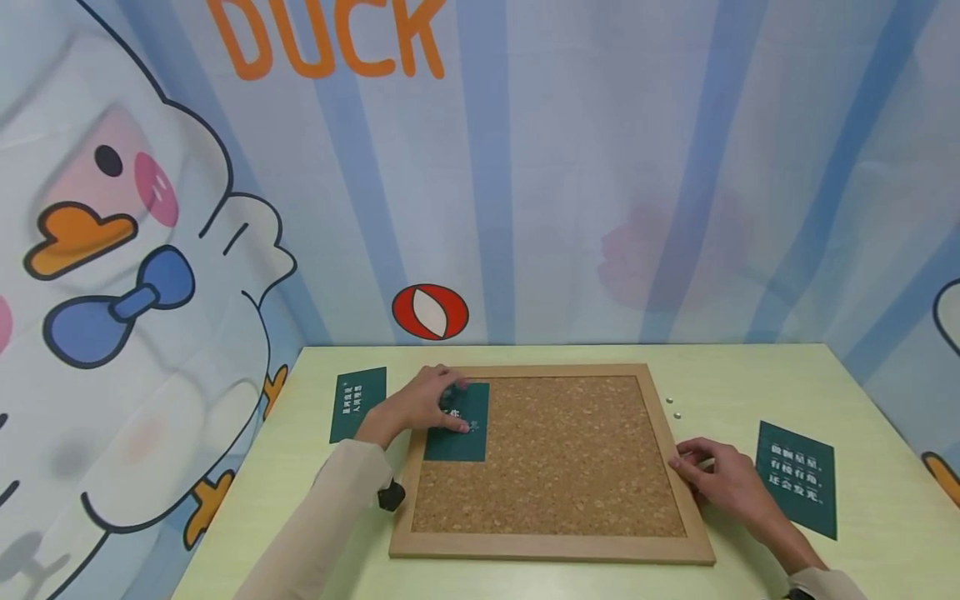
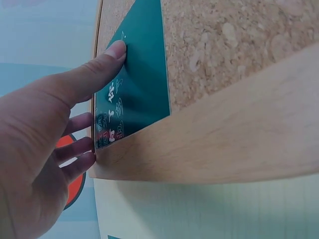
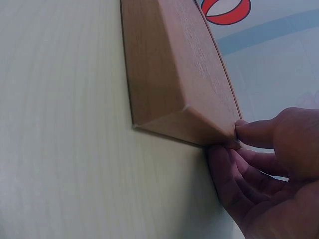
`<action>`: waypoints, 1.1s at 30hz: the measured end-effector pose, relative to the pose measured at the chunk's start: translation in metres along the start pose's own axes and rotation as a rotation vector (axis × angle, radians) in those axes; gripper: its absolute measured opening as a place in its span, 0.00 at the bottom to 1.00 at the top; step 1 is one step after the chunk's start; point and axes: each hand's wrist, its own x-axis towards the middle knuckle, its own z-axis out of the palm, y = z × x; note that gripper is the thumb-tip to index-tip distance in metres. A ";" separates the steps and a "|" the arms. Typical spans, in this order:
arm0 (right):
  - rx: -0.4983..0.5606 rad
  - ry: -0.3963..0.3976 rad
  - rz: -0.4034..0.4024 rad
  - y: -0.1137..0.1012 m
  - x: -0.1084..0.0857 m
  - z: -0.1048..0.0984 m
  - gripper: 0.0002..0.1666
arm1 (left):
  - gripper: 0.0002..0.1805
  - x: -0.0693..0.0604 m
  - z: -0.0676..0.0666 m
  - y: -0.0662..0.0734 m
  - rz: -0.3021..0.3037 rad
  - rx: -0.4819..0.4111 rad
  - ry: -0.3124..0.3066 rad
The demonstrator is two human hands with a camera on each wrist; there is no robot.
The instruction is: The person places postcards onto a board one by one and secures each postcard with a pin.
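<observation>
A wood-framed cork board (image 1: 551, 547) lies on the table. On its upper left corner area is a dark green card (image 1: 468, 448) with light printed characters. My left hand (image 1: 422, 406) is over that card; in the left wrist view the thumb (image 2: 107, 62) rests on the card's face, while the other fingers lie by the frame's edge, partly hidden. With thumb and fingers, my right hand (image 1: 727, 483) pinches the frame's right side. The right wrist view shows the thumb (image 3: 256, 134) on the frame and the fingers low against its outer side.
A second green card (image 1: 358, 403) lies left of the board. Another green card (image 1: 797, 479) is on the right, beside my right wrist. Two tiny silvery round pieces (image 1: 677, 416) sit off the board's upper right side. A printed cloth backdrop (image 1: 555, 183) stands behind the pale table (image 1: 757, 367).
</observation>
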 end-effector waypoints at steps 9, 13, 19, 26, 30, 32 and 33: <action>0.008 -0.011 -0.003 0.001 -0.001 0.000 0.27 | 0.33 0.000 0.000 0.001 -0.004 0.044 -0.002; 0.011 -0.016 -0.010 0.002 -0.001 0.000 0.27 | 0.33 -0.001 0.001 0.002 -0.008 0.116 0.018; 0.007 -0.013 -0.018 0.001 -0.001 0.000 0.25 | 0.34 -0.006 0.003 0.003 -0.061 0.157 0.054; 0.001 -0.010 -0.013 0.000 0.001 0.000 0.26 | 0.34 -0.012 0.002 0.006 -0.079 0.114 0.062; -0.003 -0.014 -0.010 0.000 0.001 -0.001 0.26 | 0.33 -0.014 0.002 0.006 -0.090 0.091 0.053; -0.013 -0.013 -0.012 0.000 0.001 -0.001 0.26 | 0.33 -0.015 0.003 0.006 -0.101 0.076 0.042; -0.012 -0.015 -0.013 0.001 0.001 -0.001 0.26 | 0.33 -0.015 0.003 0.006 -0.104 0.066 0.036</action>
